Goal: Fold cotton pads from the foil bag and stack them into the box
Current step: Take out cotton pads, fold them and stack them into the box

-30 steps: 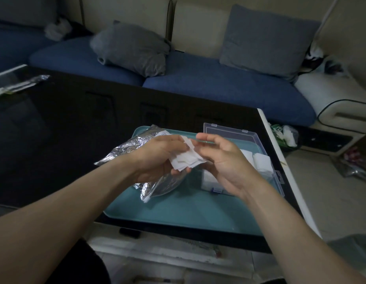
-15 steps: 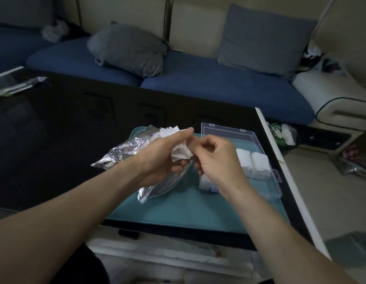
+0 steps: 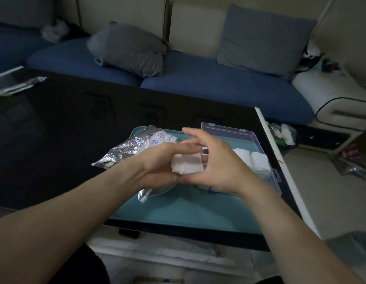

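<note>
A folded white cotton pad [image 3: 187, 163] is held between both hands above the teal tray [image 3: 178, 210]. My left hand [image 3: 159, 162] grips its left side, thumb below and fingers above. My right hand [image 3: 219, 160] pinches its right side, with the index finger raised. The crumpled foil bag [image 3: 126, 148] lies on the tray's left part, partly hidden under my left hand. Behind my right hand stands the clear plastic box [image 3: 258, 148], lid open, with folded white pads [image 3: 258, 160] inside.
The tray sits on a black glossy table [image 3: 65, 130] near its right white edge [image 3: 280, 160]. A plastic wrapper [image 3: 18, 87] lies at the table's far left. A blue sofa with grey cushions [image 3: 129, 48] stands beyond the table. Litter lies on the floor at right.
The pad went from loosely crumpled between my fingertips to a flat folded rectangle. Both hands dropped slightly and closed together around it.
</note>
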Motion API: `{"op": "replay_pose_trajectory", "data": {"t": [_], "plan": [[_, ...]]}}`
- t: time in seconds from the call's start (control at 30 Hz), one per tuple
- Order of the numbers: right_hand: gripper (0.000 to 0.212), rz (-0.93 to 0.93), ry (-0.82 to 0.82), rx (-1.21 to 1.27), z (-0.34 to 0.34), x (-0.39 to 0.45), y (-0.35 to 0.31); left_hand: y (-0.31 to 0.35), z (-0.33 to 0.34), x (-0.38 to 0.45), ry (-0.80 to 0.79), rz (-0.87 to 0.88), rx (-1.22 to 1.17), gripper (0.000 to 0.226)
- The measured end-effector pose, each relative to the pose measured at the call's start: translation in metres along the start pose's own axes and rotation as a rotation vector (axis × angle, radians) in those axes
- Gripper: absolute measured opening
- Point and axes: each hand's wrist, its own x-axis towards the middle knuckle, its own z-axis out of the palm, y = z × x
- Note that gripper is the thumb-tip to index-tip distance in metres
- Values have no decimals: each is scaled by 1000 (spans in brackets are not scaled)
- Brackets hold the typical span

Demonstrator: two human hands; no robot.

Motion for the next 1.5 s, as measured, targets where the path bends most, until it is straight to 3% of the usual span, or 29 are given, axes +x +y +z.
{"op": "replay_pose_trajectory", "data": {"t": [0.1, 0.23, 0.4, 0.53, 0.63, 0.77, 0.83, 1.07, 1.17, 1.3, 1.4, 1.5], "plan": [[100, -20, 84, -1, -2, -1, -6, 2, -2, 5, 34, 56, -136, 31], [122, 41, 42, -233, -3, -1, -12, -5, -12, 17, 127, 133, -207, 43], [70, 14, 108, -289, 4, 2, -9, -12, -8, 14, 74, 61, -50, 31], [91, 48, 0, -409, 8, 3, -11, -17, -8, 17, 147, 103, 34, 36], [80, 32, 44, -450, 10, 4, -13, -20, -6, 18, 225, 142, 37, 43], [90, 63, 39, -572, 11, 6, -14, -21, -1, 21, 395, 220, -54, 36], [83, 59, 22, -601, 13, 7, -14, -22, -1, 23, 421, 211, -53, 43], [53, -49, 162, -230, 7, 5, -5, -12, -4, 15, 148, 110, -71, 28], [61, -19, 208, -103, 1, 2, -6, -10, -2, 13, 118, 114, -89, 26], [103, 6, 97, -213, 6, 2, -6, -15, 0, 17, 203, 129, -37, 39], [95, -58, 104, -278, 11, 6, -5, -19, -2, 20, 245, 153, -6, 38], [82, -83, 85, -380, 9, 7, -9, -20, -1, 20, 264, 180, 34, 23]]}}
